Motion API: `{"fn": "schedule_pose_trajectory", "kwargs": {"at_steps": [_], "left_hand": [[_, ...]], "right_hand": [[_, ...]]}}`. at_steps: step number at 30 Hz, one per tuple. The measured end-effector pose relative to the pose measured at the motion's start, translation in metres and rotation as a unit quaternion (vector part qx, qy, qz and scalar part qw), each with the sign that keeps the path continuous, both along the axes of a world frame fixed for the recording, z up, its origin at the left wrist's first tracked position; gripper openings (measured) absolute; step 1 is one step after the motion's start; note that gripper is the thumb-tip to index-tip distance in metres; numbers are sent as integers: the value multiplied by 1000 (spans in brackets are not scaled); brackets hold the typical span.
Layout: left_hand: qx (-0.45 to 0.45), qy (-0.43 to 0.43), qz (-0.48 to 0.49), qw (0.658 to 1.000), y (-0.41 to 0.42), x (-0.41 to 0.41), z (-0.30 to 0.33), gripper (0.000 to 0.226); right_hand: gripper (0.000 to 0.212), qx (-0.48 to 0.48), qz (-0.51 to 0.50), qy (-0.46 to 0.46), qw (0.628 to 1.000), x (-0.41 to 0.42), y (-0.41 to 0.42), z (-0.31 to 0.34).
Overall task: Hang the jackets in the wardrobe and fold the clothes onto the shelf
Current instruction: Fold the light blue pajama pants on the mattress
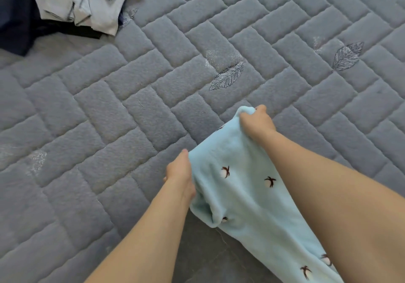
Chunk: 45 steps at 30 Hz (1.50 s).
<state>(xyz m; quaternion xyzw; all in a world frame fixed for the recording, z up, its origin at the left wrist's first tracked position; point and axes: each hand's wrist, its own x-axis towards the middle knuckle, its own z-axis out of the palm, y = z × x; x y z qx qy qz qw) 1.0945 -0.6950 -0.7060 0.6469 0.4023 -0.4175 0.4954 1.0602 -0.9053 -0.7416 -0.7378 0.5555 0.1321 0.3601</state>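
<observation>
A light blue fleece garment (pixel 245 197) with small brown and white motifs hangs between my two hands above the near edge of a bed. My left hand (pixel 180 175) grips its left edge, fingers curled under the cloth. My right hand (pixel 256 121) pinches its far top corner, bunching the fabric. The garment trails down toward the bottom right, partly hidden by my right forearm.
A grey-blue quilted bed cover (pixel 140 98) with embroidered leaves fills most of the view. At the far left corner lies a pile of clothes (pixel 74 8): light grey, navy and black pieces. A strip of dark floor (pixel 208 258) shows below the bed's edge.
</observation>
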Motion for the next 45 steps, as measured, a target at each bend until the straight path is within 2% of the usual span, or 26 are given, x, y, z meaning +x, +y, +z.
{"fn": "schedule_pose_trajectory", "kwargs": {"at_steps": [2,3,4,5,8,10,12,14,15,17,20,23,24,26,29,32,34,35,36,37,38,39,41,42,43,45], "left_hand": [[75,-36,-118,989,7,-13,6,72],[121,-81,-195,970,11,-18,7,66],[129,-110,-223,960,14,-24,6,58],[103,-101,-219,965,15,-28,8,52],[24,-8,-168,985,16,-32,11,53],[-40,27,-129,990,9,-30,14,36],[-94,52,-55,993,2,-30,19,22],[-101,41,-16,994,2,-30,16,23],[-92,30,-14,995,5,-31,14,25],[-73,4,-22,997,15,-33,5,27],[16,-50,-86,995,27,-27,-11,45],[35,-9,-102,994,21,-13,-15,67],[23,9,-94,995,16,-10,-17,65],[23,-3,-61,998,8,-7,-20,44],[20,-62,40,997,1,-7,-13,11],[-7,-127,104,986,-2,-11,-9,11],[8,-123,106,987,0,-15,-9,2],[33,-117,68,990,3,-14,-12,14],[66,-119,-12,991,9,-11,-18,29],[111,-137,-124,976,16,-5,-23,46],[149,-174,-235,945,23,4,-27,65],[156,-212,-322,909,26,14,-29,82],[92,-216,-442,866,25,34,-30,102],[53,-185,-496,846,22,41,-28,102],[21,-148,-548,823,19,45,-29,94],[-29,-103,-604,790,15,47,-28,62]], "right_hand": [[58,-33,38,3,999,2,0,0],[60,-50,43,5,998,2,0,-1],[59,-63,38,5,997,1,0,-3],[56,-73,27,3,997,0,1,-4],[50,-95,1,-32,995,0,9,-4],[56,-76,-6,-44,996,-1,12,-3],[73,-5,-21,-25,999,-4,8,-4],[89,85,-49,-6,995,-6,-2,-1],[91,126,-65,-9,990,-7,-8,2],[76,179,-85,-38,979,-7,-14,5],[32,218,-63,-56,972,-4,-17,3],[11,224,0,-51,973,-3,-17,4],[13,228,2,-59,972,-4,-18,6],[21,235,-18,-96,967,-10,-20,7],[22,215,-126,-207,946,-14,-29,13],[28,186,-227,-289,911,-8,-37,17],[27,128,-266,-315,902,3,-46,19],[25,80,-250,-312,913,8,-53,20],[22,27,-195,-293,936,11,-60,22],[23,-42,-110,-253,960,11,-63,24],[29,-121,-15,-202,972,7,-62,27],[35,-201,74,-172,962,0,-55,28],[42,-320,205,-197,904,-25,-20,27],[43,-352,244,-223,875,-44,2,24],[40,-369,263,-236,860,-67,22,18],[28,-369,289,-173,866,-109,44,-1]]}}
